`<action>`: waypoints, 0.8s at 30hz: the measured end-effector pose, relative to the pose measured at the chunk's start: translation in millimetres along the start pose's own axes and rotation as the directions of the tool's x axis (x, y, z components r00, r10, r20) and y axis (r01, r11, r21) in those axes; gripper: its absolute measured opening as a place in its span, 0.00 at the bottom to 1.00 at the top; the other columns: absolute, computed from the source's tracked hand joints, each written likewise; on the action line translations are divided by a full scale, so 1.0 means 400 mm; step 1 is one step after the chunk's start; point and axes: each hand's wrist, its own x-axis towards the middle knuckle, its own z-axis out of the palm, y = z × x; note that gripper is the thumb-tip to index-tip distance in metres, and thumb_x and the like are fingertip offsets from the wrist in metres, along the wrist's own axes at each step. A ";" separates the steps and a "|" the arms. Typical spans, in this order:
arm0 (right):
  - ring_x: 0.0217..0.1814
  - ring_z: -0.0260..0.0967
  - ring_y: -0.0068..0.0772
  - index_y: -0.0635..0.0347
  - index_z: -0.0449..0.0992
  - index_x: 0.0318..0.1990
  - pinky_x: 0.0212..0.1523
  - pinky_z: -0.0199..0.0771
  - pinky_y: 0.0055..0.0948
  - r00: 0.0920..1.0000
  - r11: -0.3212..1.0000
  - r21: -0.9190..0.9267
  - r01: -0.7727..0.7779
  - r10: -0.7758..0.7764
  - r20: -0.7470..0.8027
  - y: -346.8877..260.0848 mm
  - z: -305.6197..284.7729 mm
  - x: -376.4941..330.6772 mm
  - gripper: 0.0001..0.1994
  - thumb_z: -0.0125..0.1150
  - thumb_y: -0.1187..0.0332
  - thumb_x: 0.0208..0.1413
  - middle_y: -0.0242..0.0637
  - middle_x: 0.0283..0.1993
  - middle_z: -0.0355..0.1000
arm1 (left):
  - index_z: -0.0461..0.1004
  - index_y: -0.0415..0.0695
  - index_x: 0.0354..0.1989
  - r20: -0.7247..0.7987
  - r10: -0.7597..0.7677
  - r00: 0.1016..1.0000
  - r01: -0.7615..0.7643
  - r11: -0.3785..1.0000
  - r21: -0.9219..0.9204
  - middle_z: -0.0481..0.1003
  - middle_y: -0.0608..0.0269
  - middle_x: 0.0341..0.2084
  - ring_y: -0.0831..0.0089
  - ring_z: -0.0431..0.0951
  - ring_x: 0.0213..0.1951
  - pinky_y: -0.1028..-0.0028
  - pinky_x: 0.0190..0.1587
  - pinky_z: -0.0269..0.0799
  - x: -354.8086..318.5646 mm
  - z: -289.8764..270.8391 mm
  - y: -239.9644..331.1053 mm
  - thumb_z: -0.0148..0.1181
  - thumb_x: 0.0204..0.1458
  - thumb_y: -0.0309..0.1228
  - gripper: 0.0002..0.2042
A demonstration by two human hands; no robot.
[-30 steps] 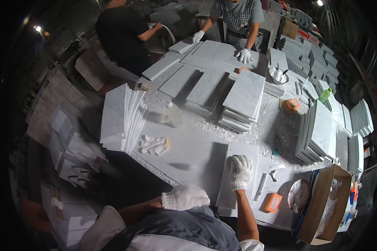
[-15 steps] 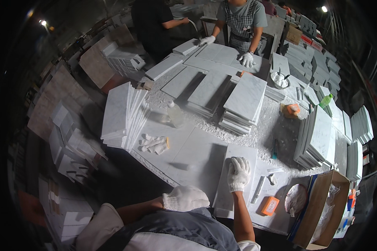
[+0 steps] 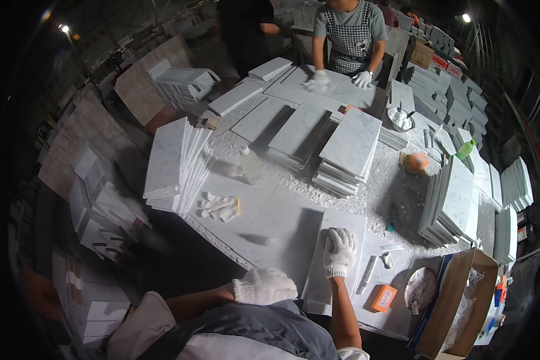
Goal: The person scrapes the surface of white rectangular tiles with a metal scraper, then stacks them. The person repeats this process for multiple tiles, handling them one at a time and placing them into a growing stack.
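Note:
A pale grey-white stone tile (image 3: 327, 264) lies on the table in front of me, its length running away from my body. My right hand (image 3: 341, 252), in a white knitted glove, rests flat on the tile's face with its fingers stretched forward. Close to my waist, just left of the tile, my left hand (image 3: 264, 287) is also gloved. Its back is up and its fingers curl under; what they hold, if anything, is hidden. To the right of the tile are a white stick-like bar (image 3: 366, 275), a small orange box (image 3: 384, 298) and a round dish of white paste (image 3: 420, 289).
Stacked tiles stand at left (image 3: 167, 162), centre (image 3: 349, 141) and right (image 3: 453, 192). A clear bottle (image 3: 251, 166) and spare gloves (image 3: 220, 207) lie left of centre. An open cardboard box (image 3: 438, 312) borders the right. Across the table, an aproned person (image 3: 354, 39) works beside another in black (image 3: 243, 36).
My hands have hardly moved. The aproned person's hand on the picture's left has swept off the small tile stack, blurred, over the slabs. The person in black has shifted right.

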 end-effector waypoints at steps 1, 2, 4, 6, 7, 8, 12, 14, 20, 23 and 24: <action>0.61 0.73 0.48 0.49 0.84 0.45 0.70 0.65 0.49 1.000 1.000 -0.004 0.001 -0.001 -0.003 0.000 0.000 0.000 0.11 0.66 0.69 0.54 0.38 0.51 0.80 | 0.81 0.49 0.40 0.006 -0.012 1.000 0.012 1.000 0.002 0.80 0.56 0.33 0.55 0.80 0.41 0.59 0.46 0.74 -0.001 0.003 -0.004 0.55 0.63 0.43 0.13; 0.61 0.73 0.48 0.49 0.84 0.45 0.70 0.65 0.49 1.000 1.000 -0.008 0.002 -0.002 -0.007 0.000 0.001 -0.001 0.11 0.66 0.69 0.54 0.38 0.51 0.80 | 0.81 0.50 0.40 0.000 -0.015 1.000 0.015 1.000 -0.005 0.80 0.57 0.33 0.56 0.80 0.41 0.59 0.46 0.74 -0.002 0.007 -0.007 0.55 0.63 0.43 0.13; 0.61 0.73 0.48 0.49 0.84 0.45 0.70 0.65 0.49 1.000 1.000 -0.011 0.007 -0.007 -0.013 0.000 0.002 -0.002 0.11 0.66 0.69 0.54 0.38 0.51 0.80 | 0.82 0.51 0.40 0.010 0.000 1.000 0.000 0.999 0.033 0.80 0.58 0.32 0.56 0.80 0.40 0.60 0.46 0.75 -0.002 0.014 -0.014 0.55 0.63 0.44 0.13; 0.61 0.73 0.48 0.49 0.84 0.44 0.70 0.65 0.49 1.000 1.000 -0.010 0.012 -0.012 -0.019 0.000 0.004 -0.002 0.11 0.66 0.69 0.53 0.38 0.51 0.80 | 0.82 0.51 0.40 0.009 0.018 1.000 -0.018 0.999 0.049 0.80 0.58 0.32 0.57 0.81 0.40 0.60 0.45 0.75 -0.001 0.018 -0.019 0.55 0.63 0.44 0.13; 0.61 0.73 0.48 0.49 0.84 0.44 0.70 0.65 0.49 1.000 1.000 -0.017 0.007 -0.007 -0.016 0.000 0.005 -0.002 0.11 0.66 0.69 0.53 0.38 0.51 0.80 | 0.82 0.51 0.39 0.008 0.023 1.000 -0.024 0.999 0.049 0.80 0.59 0.32 0.57 0.81 0.40 0.60 0.45 0.75 0.000 0.019 -0.021 0.55 0.63 0.44 0.13; 0.61 0.73 0.48 0.49 0.84 0.44 0.69 0.65 0.49 1.000 1.000 -0.024 0.001 -0.002 -0.013 0.000 0.006 -0.002 0.11 0.67 0.69 0.53 0.38 0.51 0.80 | 0.82 0.52 0.39 0.008 0.029 1.000 -0.030 0.998 0.050 0.80 0.59 0.32 0.57 0.80 0.40 0.60 0.45 0.75 0.001 0.020 -0.023 0.55 0.63 0.44 0.13; 0.61 0.73 0.48 0.49 0.84 0.45 0.70 0.65 0.49 1.000 0.998 -0.069 -0.008 0.008 0.009 -0.003 0.005 0.001 0.11 0.67 0.68 0.53 0.38 0.51 0.80 | 0.82 0.51 0.40 0.011 0.030 0.999 -0.030 0.999 0.044 0.80 0.60 0.32 0.57 0.80 0.40 0.60 0.45 0.75 0.002 0.014 -0.028 0.54 0.63 0.44 0.13; 0.62 0.73 0.48 0.50 0.84 0.45 0.70 0.65 0.49 1.000 0.999 -0.041 -0.002 0.003 0.018 -0.007 0.001 0.003 0.11 0.66 0.68 0.54 0.38 0.52 0.80 | 0.81 0.51 0.40 0.003 0.041 0.999 -0.041 0.998 0.043 0.80 0.62 0.34 0.59 0.80 0.39 0.61 0.45 0.75 0.002 0.009 -0.031 0.55 0.63 0.42 0.12; 0.62 0.73 0.49 0.51 0.83 0.45 0.70 0.64 0.49 0.999 0.998 -0.061 -0.006 0.009 0.044 -0.017 -0.001 0.008 0.11 0.66 0.68 0.54 0.39 0.52 0.79 | 0.81 0.52 0.42 -0.001 0.158 0.987 -0.157 0.978 0.141 0.80 0.71 0.39 0.65 0.80 0.38 0.65 0.44 0.76 0.003 -0.007 -0.051 0.54 0.61 0.38 0.10; 0.61 0.73 0.49 0.51 0.83 0.45 0.70 0.65 0.49 0.999 0.998 -0.067 -0.004 0.007 0.050 -0.024 -0.003 0.014 0.11 0.66 0.68 0.54 0.39 0.52 0.79 | 0.81 0.53 0.42 -0.008 0.127 0.992 -0.125 0.985 0.118 0.80 0.71 0.39 0.66 0.80 0.38 0.64 0.42 0.76 0.006 -0.014 -0.059 0.55 0.61 0.39 0.10; 0.61 0.73 0.49 0.51 0.83 0.45 0.69 0.65 0.49 0.999 0.998 -0.067 -0.004 0.008 0.052 -0.030 -0.005 0.017 0.11 0.66 0.68 0.54 0.39 0.52 0.79 | 0.81 0.54 0.43 0.000 0.102 0.995 -0.101 0.986 0.132 0.79 0.71 0.38 0.66 0.80 0.37 0.64 0.41 0.77 0.007 -0.018 -0.061 0.56 0.60 0.39 0.09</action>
